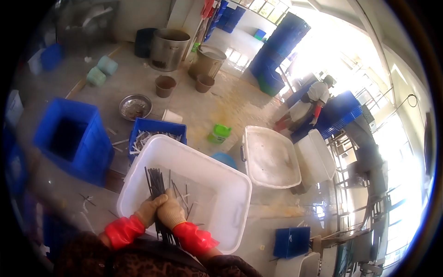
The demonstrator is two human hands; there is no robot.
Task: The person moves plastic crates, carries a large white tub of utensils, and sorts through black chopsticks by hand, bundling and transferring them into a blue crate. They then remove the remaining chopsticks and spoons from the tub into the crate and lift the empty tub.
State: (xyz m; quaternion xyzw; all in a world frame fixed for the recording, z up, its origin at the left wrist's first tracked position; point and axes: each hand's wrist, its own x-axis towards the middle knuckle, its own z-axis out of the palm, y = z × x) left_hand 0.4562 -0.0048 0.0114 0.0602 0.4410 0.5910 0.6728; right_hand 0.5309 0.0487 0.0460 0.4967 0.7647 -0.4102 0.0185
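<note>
Both my hands wear tan knit gloves with red cuffs. My left hand (148, 210) and my right hand (171, 212) are closed side by side around a bundle of thin black sticks (155, 181). The bundle's tops rise above my fists and its lower ends stick out below, near my body. Under my hands is a large white plastic tub (219, 177). Several loose black sticks (181, 194) and a few pale strips lie on its floor. What the sticks are made of, I cannot tell.
A blue crate (159, 125) of white strips touches the tub's far side. A tall blue bin (87, 152) stands left, another white tub (272, 157) right. Beyond are a green container (219, 133), a metal bowl (135, 107) and metal pots (170, 48). A co-worker (316, 94) bends by blue crates.
</note>
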